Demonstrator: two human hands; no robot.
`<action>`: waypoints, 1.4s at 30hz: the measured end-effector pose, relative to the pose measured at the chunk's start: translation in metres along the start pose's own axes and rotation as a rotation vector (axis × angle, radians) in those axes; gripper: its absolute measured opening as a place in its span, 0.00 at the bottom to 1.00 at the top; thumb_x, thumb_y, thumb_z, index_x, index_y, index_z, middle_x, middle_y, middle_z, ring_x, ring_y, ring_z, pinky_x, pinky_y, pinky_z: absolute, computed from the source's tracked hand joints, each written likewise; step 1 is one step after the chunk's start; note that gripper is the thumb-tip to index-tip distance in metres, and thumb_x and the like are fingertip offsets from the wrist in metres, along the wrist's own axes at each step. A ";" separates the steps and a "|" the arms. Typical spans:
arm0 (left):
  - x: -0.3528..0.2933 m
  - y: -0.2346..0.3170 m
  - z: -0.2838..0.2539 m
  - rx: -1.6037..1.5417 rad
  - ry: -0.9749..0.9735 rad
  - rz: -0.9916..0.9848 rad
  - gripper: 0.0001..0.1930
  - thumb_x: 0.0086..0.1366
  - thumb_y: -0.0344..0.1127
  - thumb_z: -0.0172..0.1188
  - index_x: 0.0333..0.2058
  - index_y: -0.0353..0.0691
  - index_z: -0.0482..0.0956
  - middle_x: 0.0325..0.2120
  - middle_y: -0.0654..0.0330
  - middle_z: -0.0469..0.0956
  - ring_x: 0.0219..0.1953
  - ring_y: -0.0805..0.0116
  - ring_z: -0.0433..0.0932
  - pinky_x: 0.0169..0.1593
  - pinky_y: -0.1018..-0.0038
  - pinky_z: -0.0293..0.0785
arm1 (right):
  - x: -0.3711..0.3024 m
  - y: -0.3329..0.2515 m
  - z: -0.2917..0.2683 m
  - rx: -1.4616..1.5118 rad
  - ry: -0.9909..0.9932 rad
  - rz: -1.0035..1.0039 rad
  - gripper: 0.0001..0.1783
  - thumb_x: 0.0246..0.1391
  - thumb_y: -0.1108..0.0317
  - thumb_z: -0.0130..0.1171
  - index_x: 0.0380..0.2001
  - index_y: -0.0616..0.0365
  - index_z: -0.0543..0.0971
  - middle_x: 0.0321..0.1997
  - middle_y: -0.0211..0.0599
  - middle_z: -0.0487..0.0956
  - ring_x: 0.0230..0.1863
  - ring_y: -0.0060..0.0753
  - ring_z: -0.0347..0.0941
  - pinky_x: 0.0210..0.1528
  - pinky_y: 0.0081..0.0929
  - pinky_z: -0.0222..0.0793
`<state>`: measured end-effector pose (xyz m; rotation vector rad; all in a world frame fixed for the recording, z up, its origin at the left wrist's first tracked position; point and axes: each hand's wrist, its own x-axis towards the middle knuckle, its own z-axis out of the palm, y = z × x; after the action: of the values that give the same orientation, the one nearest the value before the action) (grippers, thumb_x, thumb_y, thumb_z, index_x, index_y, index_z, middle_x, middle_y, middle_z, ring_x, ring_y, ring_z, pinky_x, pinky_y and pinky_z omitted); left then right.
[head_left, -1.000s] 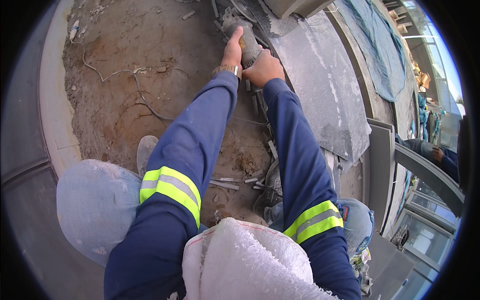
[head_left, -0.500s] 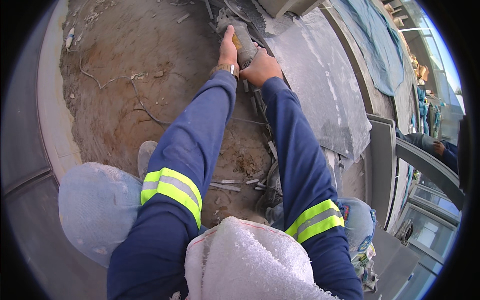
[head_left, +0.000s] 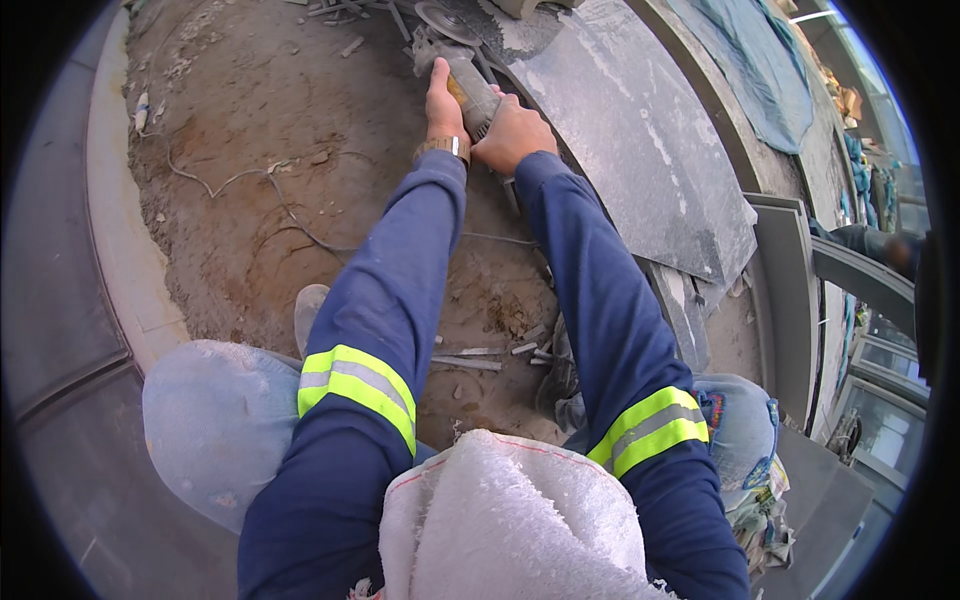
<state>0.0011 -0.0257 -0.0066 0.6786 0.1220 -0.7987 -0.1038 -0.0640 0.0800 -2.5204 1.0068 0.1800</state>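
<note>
An angle grinder (head_left: pixel 468 92), dusty and grey with a yellowish label, lies along my two hands at the top of the view. Around its left side and front part, my left hand (head_left: pixel 444 108) is closed, thumb pointing forward. My right hand (head_left: pixel 516 133) wraps the rear of its body from the right. A round disc (head_left: pixel 447 22) shows at the tool's far end, close to the curved edge of a grey stone slab (head_left: pixel 640 130). Whether the disc touches the slab I cannot make out. The lower part of the grip is hidden by my hands.
A thin cable (head_left: pixel 290 212) snakes over the dirt ground, with a pale connector (head_left: pixel 142 110) at the far left. Cut strips (head_left: pixel 465 362) lie between my legs. A blue-green cloth (head_left: pixel 750 75) covers something at the right. Another person's arm (head_left: pixel 865 243) shows at the right edge.
The view has shifted slightly, so more of the disc and slab edge now shows. Both hands keep their hold on the grinder.
</note>
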 end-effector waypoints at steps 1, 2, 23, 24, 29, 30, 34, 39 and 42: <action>-0.001 0.000 0.000 -0.002 -0.001 -0.009 0.34 0.68 0.66 0.48 0.41 0.33 0.76 0.32 0.43 0.81 0.33 0.48 0.82 0.41 0.57 0.80 | -0.001 0.001 0.000 0.001 0.004 -0.004 0.48 0.39 0.48 0.72 0.60 0.67 0.67 0.54 0.59 0.79 0.56 0.56 0.77 0.59 0.40 0.73; -0.002 0.000 0.001 -0.002 0.002 -0.011 0.34 0.68 0.66 0.48 0.41 0.34 0.76 0.32 0.43 0.81 0.33 0.48 0.82 0.41 0.57 0.80 | -0.002 0.001 0.000 0.002 0.009 -0.008 0.48 0.39 0.48 0.71 0.59 0.67 0.68 0.54 0.59 0.79 0.56 0.56 0.77 0.59 0.40 0.73; 0.023 0.005 -0.003 0.022 -0.018 0.030 0.34 0.67 0.66 0.49 0.44 0.33 0.75 0.32 0.42 0.81 0.31 0.47 0.81 0.39 0.55 0.81 | 0.013 -0.010 -0.003 -0.012 0.008 0.017 0.44 0.44 0.51 0.67 0.62 0.62 0.67 0.55 0.55 0.79 0.58 0.53 0.76 0.61 0.39 0.72; 0.025 0.005 -0.004 0.022 -0.022 0.029 0.34 0.67 0.66 0.49 0.44 0.33 0.75 0.33 0.42 0.81 0.31 0.47 0.81 0.39 0.55 0.81 | 0.015 -0.010 -0.001 -0.009 0.019 0.007 0.45 0.43 0.49 0.68 0.61 0.65 0.67 0.54 0.57 0.79 0.57 0.54 0.76 0.60 0.40 0.72; 0.029 0.004 -0.005 0.013 -0.017 0.018 0.34 0.67 0.66 0.49 0.44 0.33 0.75 0.33 0.41 0.81 0.31 0.47 0.81 0.39 0.56 0.81 | 0.020 -0.005 0.003 -0.011 0.037 -0.006 0.49 0.40 0.46 0.71 0.58 0.70 0.68 0.52 0.61 0.79 0.56 0.56 0.77 0.60 0.40 0.72; 0.028 0.003 -0.007 0.008 -0.016 0.018 0.34 0.67 0.66 0.49 0.44 0.33 0.76 0.33 0.42 0.81 0.31 0.47 0.81 0.39 0.56 0.81 | 0.019 -0.005 0.004 -0.018 0.028 -0.003 0.47 0.41 0.47 0.70 0.60 0.67 0.68 0.53 0.59 0.79 0.56 0.55 0.77 0.60 0.40 0.72; 0.018 0.001 -0.005 0.010 -0.001 0.010 0.34 0.68 0.66 0.48 0.43 0.33 0.76 0.32 0.42 0.82 0.31 0.47 0.82 0.40 0.57 0.81 | 0.007 -0.007 0.000 -0.026 -0.003 0.009 0.44 0.44 0.51 0.68 0.62 0.63 0.67 0.55 0.55 0.79 0.57 0.53 0.77 0.60 0.40 0.72; 0.001 -0.004 0.001 0.025 0.011 0.029 0.34 0.68 0.66 0.48 0.42 0.34 0.76 0.32 0.42 0.82 0.32 0.47 0.82 0.40 0.57 0.80 | 0.002 0.004 0.003 -0.005 0.024 -0.018 0.50 0.39 0.46 0.72 0.60 0.67 0.67 0.52 0.60 0.80 0.54 0.56 0.78 0.59 0.42 0.73; -0.004 -0.004 -0.001 0.020 0.014 0.014 0.33 0.68 0.66 0.48 0.42 0.34 0.76 0.32 0.42 0.82 0.32 0.48 0.82 0.40 0.57 0.80 | -0.006 0.004 0.002 -0.013 0.010 -0.012 0.50 0.39 0.46 0.72 0.61 0.65 0.67 0.52 0.59 0.80 0.54 0.56 0.78 0.58 0.42 0.73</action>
<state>-0.0044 -0.0246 -0.0076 0.7037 0.1215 -0.7824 -0.1102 -0.0621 0.0788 -2.5414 0.9972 0.1708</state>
